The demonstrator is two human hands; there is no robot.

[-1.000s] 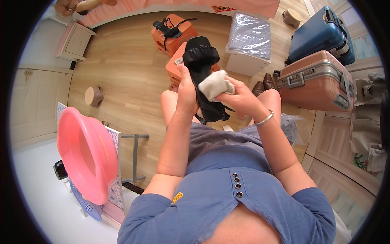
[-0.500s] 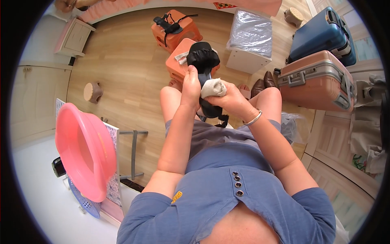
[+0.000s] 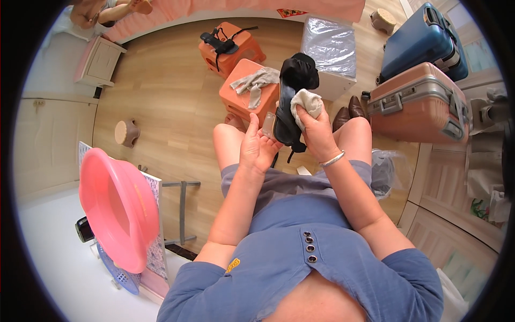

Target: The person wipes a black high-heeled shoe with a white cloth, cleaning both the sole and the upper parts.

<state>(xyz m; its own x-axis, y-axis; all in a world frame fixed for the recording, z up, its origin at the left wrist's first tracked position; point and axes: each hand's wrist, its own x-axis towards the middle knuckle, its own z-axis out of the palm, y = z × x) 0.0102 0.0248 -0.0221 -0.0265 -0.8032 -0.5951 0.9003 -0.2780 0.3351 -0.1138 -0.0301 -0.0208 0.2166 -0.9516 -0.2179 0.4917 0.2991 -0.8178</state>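
A black strappy sandal (image 3: 288, 115) is tilted up over my lap, between my two hands. My right hand (image 3: 317, 129), with a silver bangle at the wrist, is closed round a bunched off-white cloth (image 3: 307, 103) pressed against the sandal. Whether its hidden fingers also grip the sandal I cannot tell. Palm up at the sandal's left side is my left hand (image 3: 258, 147), its thumb raised and fingers stretched out. The fingertips reach the sandal's edge beside a small pale block (image 3: 269, 127).
Another cloth (image 3: 256, 83) lies on the near orange stool (image 3: 238, 102). A second black sandal (image 3: 221, 44) rests on the far orange stool (image 3: 236, 59). Suitcases (image 3: 421, 104) stand at the right, and a pink basin (image 3: 120, 209) at the left. Another person's hand (image 3: 129, 6) shows at the top left.
The sandal and the cloth in my right hand have moved right. My left hand has loosened from the sandal and turned palm up. More of the near stool's cloth shows.
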